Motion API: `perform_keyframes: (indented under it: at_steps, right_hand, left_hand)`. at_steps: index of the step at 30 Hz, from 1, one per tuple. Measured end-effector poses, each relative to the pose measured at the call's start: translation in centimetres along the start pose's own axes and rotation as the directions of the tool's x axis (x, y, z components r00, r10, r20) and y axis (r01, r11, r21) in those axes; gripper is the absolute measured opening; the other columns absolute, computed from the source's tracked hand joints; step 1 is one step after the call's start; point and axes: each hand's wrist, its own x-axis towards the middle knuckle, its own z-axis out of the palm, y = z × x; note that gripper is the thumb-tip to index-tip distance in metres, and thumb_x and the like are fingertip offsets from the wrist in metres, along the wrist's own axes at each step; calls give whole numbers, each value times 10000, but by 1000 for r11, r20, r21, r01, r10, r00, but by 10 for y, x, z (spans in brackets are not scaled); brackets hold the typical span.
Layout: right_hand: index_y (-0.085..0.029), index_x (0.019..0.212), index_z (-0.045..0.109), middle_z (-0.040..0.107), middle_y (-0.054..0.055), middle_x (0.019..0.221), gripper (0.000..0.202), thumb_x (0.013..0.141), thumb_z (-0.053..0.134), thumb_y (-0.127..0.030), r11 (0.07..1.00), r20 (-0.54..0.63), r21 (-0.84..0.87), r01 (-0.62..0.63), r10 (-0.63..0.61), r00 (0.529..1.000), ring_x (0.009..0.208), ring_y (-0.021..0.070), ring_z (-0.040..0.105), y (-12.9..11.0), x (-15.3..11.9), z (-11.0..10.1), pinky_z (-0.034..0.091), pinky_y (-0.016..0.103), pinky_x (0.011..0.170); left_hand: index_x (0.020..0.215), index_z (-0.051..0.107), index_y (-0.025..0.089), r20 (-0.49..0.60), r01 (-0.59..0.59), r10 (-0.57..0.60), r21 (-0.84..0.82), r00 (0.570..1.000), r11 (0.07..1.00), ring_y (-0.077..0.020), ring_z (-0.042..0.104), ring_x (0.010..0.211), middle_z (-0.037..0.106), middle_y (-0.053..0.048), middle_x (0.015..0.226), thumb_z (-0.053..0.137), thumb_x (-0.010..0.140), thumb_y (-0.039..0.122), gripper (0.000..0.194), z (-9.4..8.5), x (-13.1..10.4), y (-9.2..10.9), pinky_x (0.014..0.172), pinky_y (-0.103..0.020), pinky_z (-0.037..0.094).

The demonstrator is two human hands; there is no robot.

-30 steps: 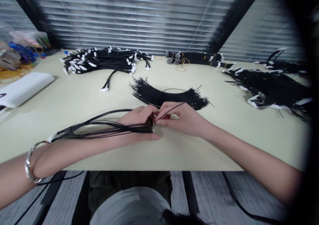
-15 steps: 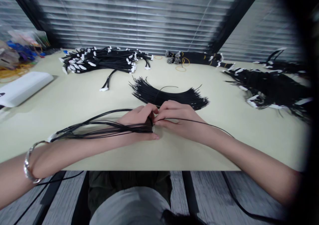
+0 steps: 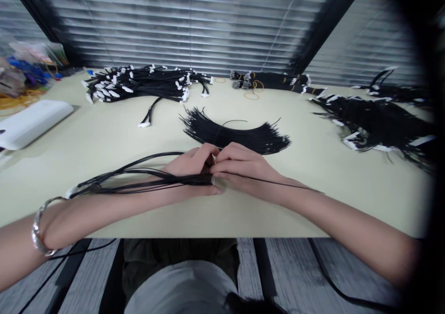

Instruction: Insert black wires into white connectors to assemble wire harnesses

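Inspector: State the item in hand.

Clerk: A harness (image 3: 139, 180) of thin black wires, gathered at one end and fanning leftward across the near bench (image 3: 104, 142). One loose wire (image 3: 278, 183) runs from the gathered end to the right, over the right wrist.

Inspector: Hands?

Clerk: The left hand (image 3: 189, 168) lies flat on its side, fingers closed around the gathered end of the harness. The right hand (image 3: 243, 166) meets it fingertip to fingertip, pinching the wire at that junction. Both forearms rest on the bench; a metal bangle (image 3: 40, 226) sits on the left wrist.

Inspector: Materials nearby?

Clerk: The bench is matt and pale. Just beyond the hands lies a curved sheaf (image 3: 236, 133) of loose black wires, ends splayed. Far left, a pile (image 3: 142, 82) of black leads with white plugs.
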Motion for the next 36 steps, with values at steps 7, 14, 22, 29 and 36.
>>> perform_keyframes:
  at_steps: [7, 14, 22, 29, 36]
  right_hand:
    - [-191, 870, 653, 613, 48, 886, 179, 889, 475, -176, 996, 23, 77, -45, 44, 999, 871, 149, 515, -1, 2, 0, 428, 278, 733]
    - [-183, 994, 589, 614, 51, 962, 169, 888, 463, -148, 997, 60, 36, -72, 69, 996, 897, 149, 517, -3, 3, 2, 426, 280, 785]
    - [-189, 848, 597, 594, 26, 838, 113, 879, 490, -172, 992, 34, 35, -120, 119, 992, 807, 129, 521, -6, 2, 0, 425, 251, 723]
    - [-170, 842, 632, 619, 47, 786, 159, 888, 480, -179, 1000, 25, -2, 3, -3, 1000, 761, 145, 524, -2, 3, 0, 410, 302, 723]
    - [-179, 809, 619, 608, 24, 772, 120, 864, 513, -188, 997, 41, 47, -57, 55, 998, 757, 134, 529, -1, 0, 5, 413, 285, 705]
  left_hand:
    - [1078, 400, 205, 4, -13, 13, 4, 1000, 1000, -212, 594, 879, 581, -16, 983, 729, 631, 276, 559, 1, 0, -1, 706, -331, 469]
    - [1127, 386, 218, 7, 13, -14, 70, 1000, 997, -209, 592, 912, 571, -6, 1026, 729, 630, 288, 608, -1, 0, 0, 731, -323, 476]
    - [1114, 385, 235, -25, -46, 47, 48, 999, 998, -208, 592, 919, 582, 16, 982, 743, 615, 272, 615, 3, 0, -6, 742, -334, 476]
    - [1098, 386, 222, 23, -68, 67, 54, 997, 996, -198, 597, 869, 587, 11, 939, 708, 641, 321, 568, 1, 1, -6, 720, -329, 480]
    - [1115, 365, 251, 32, -99, 98, 19, 995, 995, -195, 602, 869, 585, 7, 978, 685, 663, 365, 566, 1, 1, -12, 715, -339, 494]
